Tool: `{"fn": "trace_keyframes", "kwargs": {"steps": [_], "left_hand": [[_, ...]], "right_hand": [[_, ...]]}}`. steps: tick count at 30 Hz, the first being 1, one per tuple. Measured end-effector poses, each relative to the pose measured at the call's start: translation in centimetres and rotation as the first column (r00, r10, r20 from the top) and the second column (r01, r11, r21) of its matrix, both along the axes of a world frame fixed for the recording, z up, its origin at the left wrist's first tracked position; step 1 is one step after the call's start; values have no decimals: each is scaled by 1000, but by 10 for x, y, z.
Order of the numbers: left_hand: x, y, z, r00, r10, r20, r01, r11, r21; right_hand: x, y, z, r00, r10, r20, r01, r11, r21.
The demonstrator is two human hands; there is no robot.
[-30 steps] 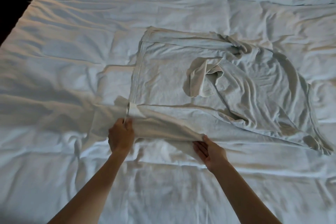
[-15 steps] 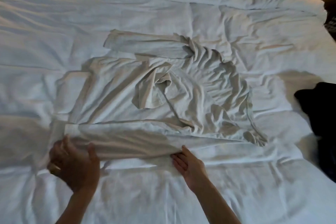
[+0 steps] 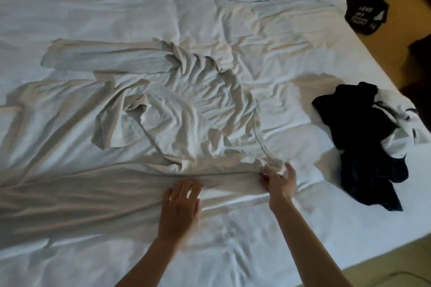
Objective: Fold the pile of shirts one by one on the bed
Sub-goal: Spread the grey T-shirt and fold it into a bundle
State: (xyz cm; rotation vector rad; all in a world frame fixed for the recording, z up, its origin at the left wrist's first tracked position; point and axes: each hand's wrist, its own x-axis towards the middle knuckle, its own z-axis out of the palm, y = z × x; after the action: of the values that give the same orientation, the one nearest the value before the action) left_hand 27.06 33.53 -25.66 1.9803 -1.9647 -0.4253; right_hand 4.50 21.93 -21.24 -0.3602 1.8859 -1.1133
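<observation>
right hand [image 3: 278, 180] pinches the pale shirt [image 3: 163, 112] at its near corner; left hand [image 3: 180, 202] lies flat on the hem beside. laying-out step; next, pull the bunched corner straight.

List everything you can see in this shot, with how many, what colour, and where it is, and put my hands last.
white shirt: one, white, spread wrinkled across the middle of the bed.
pile of clothes: one heap, dark with white pieces, near the bed's right edge.
bed: one, white rumpled cover, filling most of the view.
black item with white lettering: one, on the floor past the bed's far right corner.
left hand: one, fingers spread flat on the shirt's near edge.
right hand: one, pinching the shirt's near right corner.
</observation>
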Motion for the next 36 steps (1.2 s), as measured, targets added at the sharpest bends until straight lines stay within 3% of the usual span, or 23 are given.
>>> {"fn": "trace_keyframes", "kwargs": {"steps": [2,5,7,9,13,16,19,21,25,29,34,36], "left_hand": [[0,-3,-1,999,44,1,-44,998,-52],[-5,-5,-5,996,92,7,-91,989,-117],[-10,-4,-11,996,73,60,-63,986,-151],[-10,-5,-17,993,43,111,-22,983,-184],[-7,-9,-20,992,31,120,-3,973,-230],[-3,-7,-14,993,44,109,-19,975,-220],[2,-4,-9,996,40,85,-24,985,-174],[5,-6,-6,998,35,43,-28,986,-166],[9,-6,6,994,-83,-64,70,979,-193],[9,-1,8,971,-203,-125,189,975,-115],[18,-10,26,997,42,-63,-49,993,-112],[30,-17,34,988,153,-21,-154,978,-140]], "right_hand": [[-10,4,-6,930,233,-284,-241,971,7],[-24,13,-13,546,498,-674,-559,816,150],[-34,17,-18,319,526,-789,-658,722,215],[-45,17,-21,206,490,-847,-712,669,214],[-65,5,-6,198,410,-890,-832,550,68],[-75,-4,2,353,523,-776,-888,450,-100],[-79,-12,6,457,698,-551,-860,506,-72],[-87,-20,9,394,769,-504,-893,450,-11],[-114,-33,25,149,798,-584,-927,318,198],[-115,-29,28,-30,901,-433,-870,190,455],[-72,-24,36,-154,848,-507,-728,249,638],[-45,-24,34,-118,832,-542,-758,277,590]]}}
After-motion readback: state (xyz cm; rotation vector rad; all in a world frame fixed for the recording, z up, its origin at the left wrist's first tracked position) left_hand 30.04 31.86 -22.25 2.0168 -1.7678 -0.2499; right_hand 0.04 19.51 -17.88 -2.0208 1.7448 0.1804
